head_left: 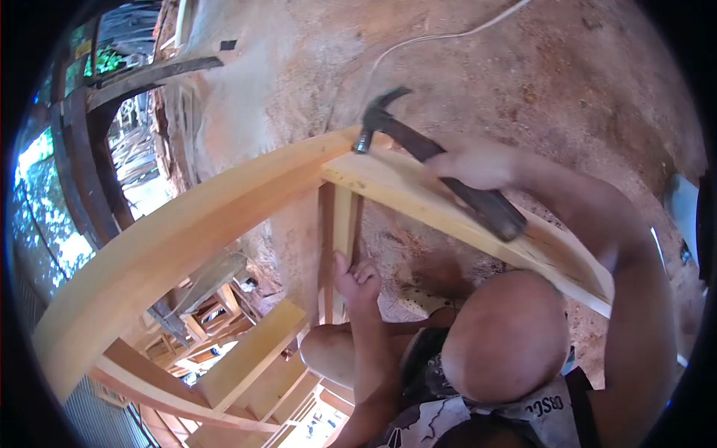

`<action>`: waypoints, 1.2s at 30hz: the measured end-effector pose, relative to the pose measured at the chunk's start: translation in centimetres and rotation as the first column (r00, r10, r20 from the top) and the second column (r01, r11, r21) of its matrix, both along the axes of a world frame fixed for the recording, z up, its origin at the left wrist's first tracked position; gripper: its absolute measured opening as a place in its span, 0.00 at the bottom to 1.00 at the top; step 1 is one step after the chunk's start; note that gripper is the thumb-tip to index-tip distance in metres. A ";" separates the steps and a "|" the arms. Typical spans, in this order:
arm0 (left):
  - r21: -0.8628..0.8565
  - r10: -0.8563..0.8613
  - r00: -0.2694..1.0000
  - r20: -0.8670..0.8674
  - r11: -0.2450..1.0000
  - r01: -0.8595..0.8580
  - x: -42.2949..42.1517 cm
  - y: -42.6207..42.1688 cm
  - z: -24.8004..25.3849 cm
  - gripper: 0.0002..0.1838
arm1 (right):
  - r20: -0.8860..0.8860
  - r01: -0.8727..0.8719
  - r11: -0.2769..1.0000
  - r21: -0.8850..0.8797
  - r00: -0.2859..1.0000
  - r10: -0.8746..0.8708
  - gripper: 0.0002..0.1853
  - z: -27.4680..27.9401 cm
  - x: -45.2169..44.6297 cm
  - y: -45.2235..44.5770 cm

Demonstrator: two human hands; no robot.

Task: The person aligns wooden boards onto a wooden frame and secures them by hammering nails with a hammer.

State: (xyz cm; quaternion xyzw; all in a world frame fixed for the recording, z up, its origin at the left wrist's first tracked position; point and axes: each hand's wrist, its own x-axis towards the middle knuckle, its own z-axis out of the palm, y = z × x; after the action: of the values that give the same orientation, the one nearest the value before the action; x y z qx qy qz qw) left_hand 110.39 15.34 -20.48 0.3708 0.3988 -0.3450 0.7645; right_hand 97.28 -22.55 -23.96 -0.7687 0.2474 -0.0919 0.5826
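My right hand (pixel 482 164) is closed around the dark handle of a claw hammer (pixel 485 209). The hammer's metal head (pixel 376 119) is at the corner of a pale wooden frame, its striking face at or just above the wood; contact is hard to judge. A flat wooden rail (pixel 433 196) runs from that corner to the lower right, beneath the hammer. My left hand (pixel 360 282) is lower down, fingers curled and thumb raised against a wooden upright (pixel 345 224) below the corner. Part of its grip is hidden.
A long curved beam (pixel 187 205) sweeps from the corner to the lower left. More framework with a wooden board (pixel 250 355) is below it. My bare knee (pixel 508 336) is close under the rail. A pale cable (pixel 433 36) lies on the reddish ground (pixel 597 97).
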 end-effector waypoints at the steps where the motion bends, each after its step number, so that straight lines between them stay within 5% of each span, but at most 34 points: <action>1: 0.003 0.028 1.000 -0.013 1.000 -0.028 0.3 0.0 0.1 0.28 | -0.092 -0.218 0.809 0.546 0.944 0.317 0.16 1.3 0.3 -1.1; 4: -0.015 0.027 1.000 0.008 1.000 -0.027 0.2 -0.5 0.2 0.29 | -0.107 -0.038 0.765 0.643 0.984 0.139 0.16 2.2 -0.8 -4.5; 5: -0.026 -0.012 0.999 0.035 1.000 0.013 0.0 -0.5 0.7 0.30 | -0.102 0.115 0.739 0.663 0.993 -0.063 0.16 2.1 -1.1 -5.2; 6: -0.018 -0.005 1.000 0.030 1.000 0.006 0.1 -0.7 0.7 0.30 | -0.102 0.224 0.586 0.779 0.967 -0.234 0.17 1.7 -1.4 -6.4; 7: -0.010 0.019 0.999 0.035 1.000 -0.019 0.0 -1.0 0.7 0.30 | -0.105 0.305 0.612 0.729 0.934 -0.341 0.17 0.0 -1.7 -7.6; 9: -0.008 0.043 0.998 0.042 0.999 -0.042 -0.3 -0.9 0.6 0.30 | -0.129 0.331 0.612 0.719 0.928 -0.350 0.18 -0.2 -1.5 -7.7; 10: -0.021 0.037 0.996 0.077 0.999 -0.035 -0.5 -1.3 0.4 0.30 | 0.028 0.139 0.890 0.434 0.985 -0.168 0.19 -0.4 -1.4 -5.9; 12: -0.034 0.013 0.993 0.114 0.999 -0.010 -0.9 -2.2 0.3 0.30 | -0.148 -0.225 0.974 0.034 0.962 0.228 0.19 0.3 -0.7 -0.4; 13: 0.023 0.036 0.989 0.144 0.999 -0.039 -1.1 -2.6 0.5 0.31 | -0.119 -0.390 0.807 0.444 0.867 0.484 0.26 2.5 0.0 -1.7; 15: 0.080 0.056 0.982 0.181 0.994 -0.071 -1.4 -2.6 0.5 0.31 | -0.009 -0.266 0.828 0.493 0.950 0.311 0.16 2.6 0.2 -4.1; 16: 0.068 0.035 0.981 0.192 0.996 -0.049 -1.3 -2.5 0.1 0.31 | -0.095 -0.127 0.866 0.484 0.976 0.197 0.16 2.6 -0.1 -5.0; 19: 0.075 0.014 0.985 0.174 0.997 -0.027 -1.2 -1.9 0.3 0.30 | -0.089 0.199 0.681 0.705 0.977 -0.194 0.19 2.2 -0.5 -8.3; 22: 0.068 0.007 0.989 0.150 0.998 -0.017 -1.2 -2.4 0.5 0.29 | -0.121 0.278 0.684 0.674 0.955 -0.269 0.20 0.5 0.3 -6.5; 23: 0.078 -0.005 0.989 0.146 0.997 -0.006 -1.1 -2.5 0.7 0.28 | 0.015 0.108 0.903 0.416 0.992 -0.125 0.21 0.9 0.5 -4.4; 25: 0.059 0.021 0.994 0.111 0.998 -0.028 -0.7 -1.8 0.3 0.28 | -0.072 -0.246 0.914 0.324 0.956 0.283 0.20 0.9 0.3 -1.0; 26: 0.041 0.053 0.996 0.065 0.998 -0.056 -0.6 -1.4 0.2 0.28 | -0.067 -0.246 0.913 0.325 0.957 0.281 0.20 1.5 0.3 -1.7; 28: 0.021 0.042 0.995 0.088 0.999 -0.044 -0.9 -1.4 0.4 0.27 | -0.053 -0.197 0.743 0.640 0.953 0.299 0.20 3.3 0.4 -3.9; 31: 0.024 0.048 0.989 0.141 0.998 -0.052 -0.9 -1.6 -0.7 0.29 | -0.116 -0.057 0.718 0.693 0.975 0.189 0.20 3.2 0.5 -3.5; 33: 0.042 0.084 0.980 0.182 0.995 -0.093 -1.7 -3.0 -1.2 0.31 | -0.163 -0.147 0.853 0.500 0.952 0.260 0.18 2.8 0.5 -2.8; 35: 0.031 0.189 0.956 0.224 0.979 -0.201 -2.9 -6.1 -1.6 0.29 | -0.064 -0.174 0.604 0.778 0.934 0.351 0.14 4.1 -0.3 -2.2; 36: -0.018 0.169 0.958 0.230 0.985 -0.170 -3.2 -8.0 -1.6 0.21 | -0.095 -0.121 0.590 0.798 0.942 0.322 0.14 5.1 -0.9 -1.9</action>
State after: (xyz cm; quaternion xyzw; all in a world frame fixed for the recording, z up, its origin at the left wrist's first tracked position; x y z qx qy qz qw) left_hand 107.21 7.34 -22.13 0.3735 0.3377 -0.2325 0.8321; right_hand 96.41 -24.50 -18.86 -0.4676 0.2297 0.1881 0.8326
